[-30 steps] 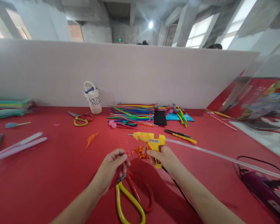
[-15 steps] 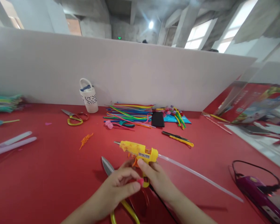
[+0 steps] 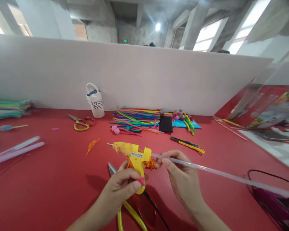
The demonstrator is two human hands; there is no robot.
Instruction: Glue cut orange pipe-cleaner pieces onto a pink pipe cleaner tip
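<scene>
My left hand (image 3: 122, 186) grips the handle of a yellow hot glue gun (image 3: 127, 149), whose nozzle points left. A small pink piece (image 3: 141, 180) is pinched between its thumb and fingers. My right hand (image 3: 183, 175) closes its thumb and fingers on a long clear glue stick (image 3: 207, 168) just behind the gun's rear opening. An orange fuzzy bundle (image 3: 150, 163) shows below the gun's back end, by the right fingertips; what holds it is partly hidden. Beneath my left hand lie large scissors with yellow handles (image 3: 135, 215).
Behind are a white cup (image 3: 95, 104), several pipe cleaners (image 3: 135, 118), a black phone (image 3: 166, 124) and smaller scissors (image 3: 81, 124). An orange scrap (image 3: 92, 146) and a black-and-yellow cutter (image 3: 188, 145) lie nearer. A purple device (image 3: 272, 205) with a cable sits right.
My right hand has left the gun's handle and moved right onto the glue stick. My left hand has taken the handle. The gun has shifted left, and the orange bundle has come into view.
</scene>
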